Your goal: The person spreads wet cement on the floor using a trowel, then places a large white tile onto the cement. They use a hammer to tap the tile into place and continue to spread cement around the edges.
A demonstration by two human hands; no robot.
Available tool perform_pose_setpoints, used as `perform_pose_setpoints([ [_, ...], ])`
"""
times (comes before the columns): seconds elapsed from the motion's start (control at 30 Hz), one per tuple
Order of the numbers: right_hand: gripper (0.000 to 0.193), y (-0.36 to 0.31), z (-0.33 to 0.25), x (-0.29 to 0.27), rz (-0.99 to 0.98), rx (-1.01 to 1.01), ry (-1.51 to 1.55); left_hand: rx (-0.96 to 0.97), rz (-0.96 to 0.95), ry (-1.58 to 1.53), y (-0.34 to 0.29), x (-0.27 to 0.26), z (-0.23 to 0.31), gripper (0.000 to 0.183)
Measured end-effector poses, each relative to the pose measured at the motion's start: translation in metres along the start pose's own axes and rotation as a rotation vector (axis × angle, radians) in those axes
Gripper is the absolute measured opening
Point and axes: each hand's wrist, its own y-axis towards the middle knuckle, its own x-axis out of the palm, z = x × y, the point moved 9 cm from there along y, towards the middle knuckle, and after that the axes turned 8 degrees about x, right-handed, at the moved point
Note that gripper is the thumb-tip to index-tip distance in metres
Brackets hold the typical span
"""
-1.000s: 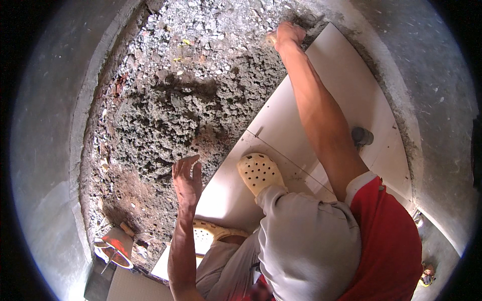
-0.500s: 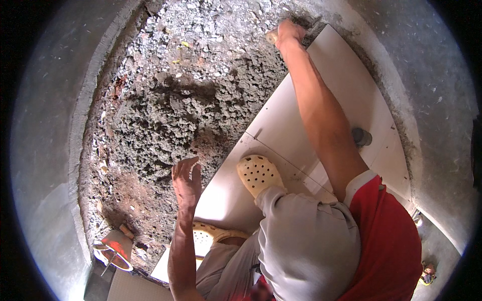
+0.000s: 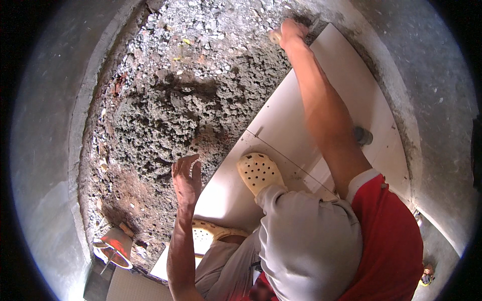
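The right hand [image 3: 293, 33] clamps a tan handle [image 3: 274, 36] near the white tile [image 3: 339, 65]; it's likely stiff and light, best gripped round its middle (the left hand [image 3: 186, 179] hangs empty, fingers apart).

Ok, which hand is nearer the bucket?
Left. The left hand is beyond the bucket and to its right; the right hand is much farther off, beside the far corner of the white tiles.

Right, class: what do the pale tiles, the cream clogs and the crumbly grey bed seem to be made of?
Pale tiles: probably glazed ceramic; smooth, softly shiny where light falls. Cream clogs: likely moulded foam or plastic, matte, with round holes. Crumbly grey bed: perhaps mortar, rough and dull, in clumps.
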Motion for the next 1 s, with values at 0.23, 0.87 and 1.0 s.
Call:
perform_pose_setpoints([
  [0.23,0.039,0.019,-0.085,-0.069,-0.383,-0.889,-1.416,0.011,0.044,0.053,-0.004,-0.012,-0.009,0.020],
  [0.87,0.035,-0.057,-0.194,-0.109,0.056,-0.999,-2.499,0.029,0.033,-0.070,0.007,-0.006,-0.020,0.021],
  [1.0,0.031,-0.036,-0.211,-0.102,0.237,-1.048,-2.478,0.012,0.026,-0.055,0.007,-0.006,-0.020,0.021],
])
